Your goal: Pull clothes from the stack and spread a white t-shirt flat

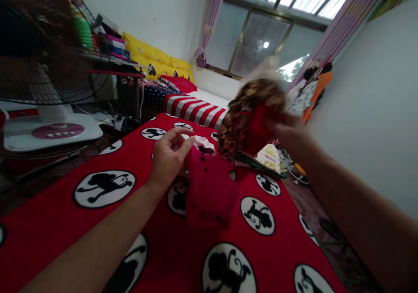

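Pink cloth (212, 193): centre; whether it hangs or rests on the red blanket (170, 249) cannot be told. Left hand (168, 153): at the cloth's 11 o'clock corner, fingertips apparently pinching it. Right hand (287, 125): at 2 o'clock, blurred, apparently gripping a brown patterned cloth (233, 119). Probable step: separating the two cloths. Next move likely calls for keeping the left pinch while drawing the patterned cloth clear.

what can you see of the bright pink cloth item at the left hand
The bright pink cloth item looks soft, roughly rectangular and slightly blurred, with a few small dark spots near its top. The left hand appears to pinch its upper left corner. It shows in front of the red monkey-print blanket; whether its lower edge touches that is unclear.
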Motion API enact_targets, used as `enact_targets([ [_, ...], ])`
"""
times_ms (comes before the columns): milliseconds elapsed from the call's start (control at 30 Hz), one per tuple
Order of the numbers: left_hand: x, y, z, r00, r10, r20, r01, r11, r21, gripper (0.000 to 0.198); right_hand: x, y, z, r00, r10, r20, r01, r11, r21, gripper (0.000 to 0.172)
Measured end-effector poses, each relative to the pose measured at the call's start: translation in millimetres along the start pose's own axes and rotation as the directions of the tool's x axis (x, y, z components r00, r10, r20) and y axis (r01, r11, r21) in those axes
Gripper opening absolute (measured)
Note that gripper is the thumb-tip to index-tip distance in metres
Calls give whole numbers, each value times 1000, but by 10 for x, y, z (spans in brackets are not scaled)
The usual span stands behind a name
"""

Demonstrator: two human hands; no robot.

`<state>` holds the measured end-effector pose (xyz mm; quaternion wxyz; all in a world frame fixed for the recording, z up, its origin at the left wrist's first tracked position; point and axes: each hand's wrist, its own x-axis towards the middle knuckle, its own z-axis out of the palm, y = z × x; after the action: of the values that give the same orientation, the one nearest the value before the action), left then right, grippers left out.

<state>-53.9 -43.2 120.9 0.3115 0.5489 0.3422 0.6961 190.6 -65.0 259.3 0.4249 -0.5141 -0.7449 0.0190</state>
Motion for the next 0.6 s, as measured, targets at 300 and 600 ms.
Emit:
enact_targets([
  [300,-77,131,-155,452,-319,833,-145,895,421,8,-628,-192,742,547,-92,832,-168,962,217,18],
  [600,-476,-838,160,744,-461,485,-164,577,800,13,18,1669,925,910,406,86,-290,771,-567,38],
])
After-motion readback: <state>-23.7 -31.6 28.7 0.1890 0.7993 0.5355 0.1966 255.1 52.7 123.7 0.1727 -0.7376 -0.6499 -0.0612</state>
